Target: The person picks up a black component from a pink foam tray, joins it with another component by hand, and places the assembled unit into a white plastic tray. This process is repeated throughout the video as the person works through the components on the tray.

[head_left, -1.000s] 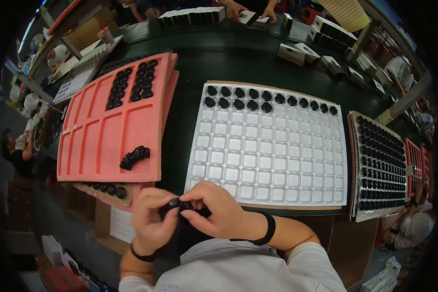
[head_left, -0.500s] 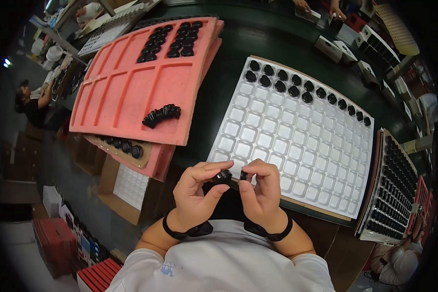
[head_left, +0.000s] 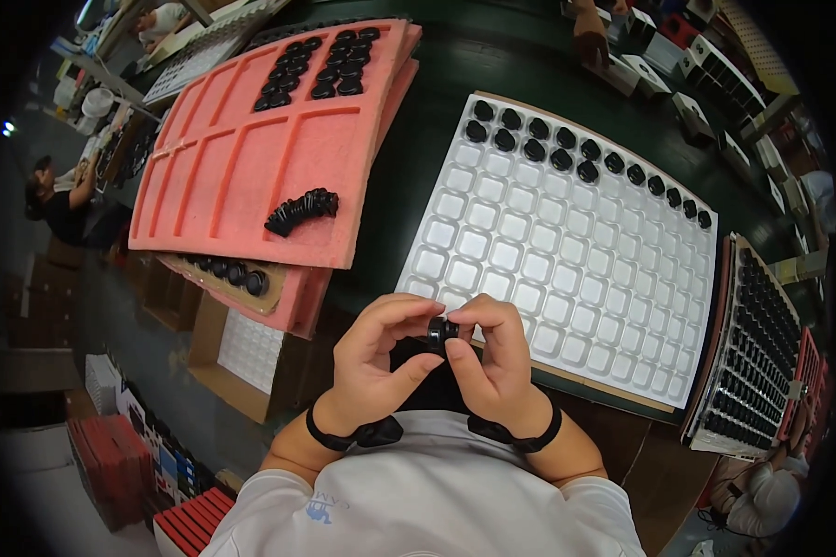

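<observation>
Between my hands, close to my chest, are two black round lens-like pieces brought together: a wider cylindrical piece point(head_left: 436, 335) on the left and a smaller black cap-like piece point(head_left: 450, 329) on the right. My left hand point(head_left: 372, 348) curls round the wider one, fingers above and thumb below. With thumb and forefinger, my right hand point(head_left: 497, 357) pinches the smaller one against it. Whether the two are joined cannot be made out. Just beyond lies a white moulded tray point(head_left: 539, 278) of square cells; black round parts point(head_left: 561, 160) sit in its two far rows.
At left, stacked pink foam trays point(head_left: 251, 200) carry black parts and a curved row of black rings point(head_left: 302, 212). A filled tray point(head_left: 748, 362) stands at right. An open carton point(head_left: 237, 371) is below left. Another person's arm point(head_left: 590, 32) reaches in at the far side.
My hands have come together: the two black pieces, apart before, now meet. The wider piece has turned from tilted to facing right. The view has shifted slightly.
</observation>
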`<state>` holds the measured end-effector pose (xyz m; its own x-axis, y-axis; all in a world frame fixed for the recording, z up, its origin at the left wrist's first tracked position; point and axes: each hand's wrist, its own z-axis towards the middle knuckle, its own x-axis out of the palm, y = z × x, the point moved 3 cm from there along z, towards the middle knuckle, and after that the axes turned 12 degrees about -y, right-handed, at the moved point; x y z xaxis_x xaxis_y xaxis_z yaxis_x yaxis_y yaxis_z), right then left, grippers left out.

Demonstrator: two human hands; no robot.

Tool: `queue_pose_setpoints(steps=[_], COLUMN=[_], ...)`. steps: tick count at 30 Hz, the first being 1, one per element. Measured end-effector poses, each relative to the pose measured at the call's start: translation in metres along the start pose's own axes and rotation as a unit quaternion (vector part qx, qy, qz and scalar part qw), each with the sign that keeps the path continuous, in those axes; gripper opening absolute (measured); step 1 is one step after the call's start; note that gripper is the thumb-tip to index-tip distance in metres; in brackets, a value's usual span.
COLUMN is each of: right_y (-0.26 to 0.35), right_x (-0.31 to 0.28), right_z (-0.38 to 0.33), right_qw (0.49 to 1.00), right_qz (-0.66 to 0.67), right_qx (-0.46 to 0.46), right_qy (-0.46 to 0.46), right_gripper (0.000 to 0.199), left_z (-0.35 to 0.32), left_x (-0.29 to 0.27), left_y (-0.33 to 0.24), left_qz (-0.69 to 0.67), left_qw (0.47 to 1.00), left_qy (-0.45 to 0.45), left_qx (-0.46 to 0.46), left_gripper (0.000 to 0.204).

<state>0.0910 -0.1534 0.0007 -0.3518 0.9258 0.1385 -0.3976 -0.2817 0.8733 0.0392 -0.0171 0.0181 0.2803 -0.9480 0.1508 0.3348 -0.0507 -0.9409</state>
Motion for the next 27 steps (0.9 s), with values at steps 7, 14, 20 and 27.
queue_pose_setpoints(steps=[7, 14, 20, 27], right_y=[0.004, -0.009, -0.002, 0.009], right_x=[0.005, -0.002, -0.009, 0.011], right_z=[0.003, 0.004, 0.008, 0.011], right_qw=[0.942, 0.874, 0.937, 0.965], right_qz=[0.210, 0.363, 0.272, 0.145], right_qx=[0.261, 0.321, 0.219, 0.216], right_qy=[-0.032, -0.024, -0.023, -0.016], right_gripper=[0.020, 0.024, 0.019, 0.026], left_z=[0.004, 0.005, 0.005, 0.004], left_x=[-0.007, -0.007, -0.007, -0.004], left_y=[0.006, 0.016, 0.010, 0.001], left_qz=[-0.066, -0.221, -0.112, 0.008], left_qw=[0.997, 0.965, 0.992, 0.998], left_qy=[0.027, 0.024, 0.015, 0.028], left_qx=[-0.035, -0.139, -0.057, 0.051], left_gripper=[0.038, 0.036, 0.037, 0.038])
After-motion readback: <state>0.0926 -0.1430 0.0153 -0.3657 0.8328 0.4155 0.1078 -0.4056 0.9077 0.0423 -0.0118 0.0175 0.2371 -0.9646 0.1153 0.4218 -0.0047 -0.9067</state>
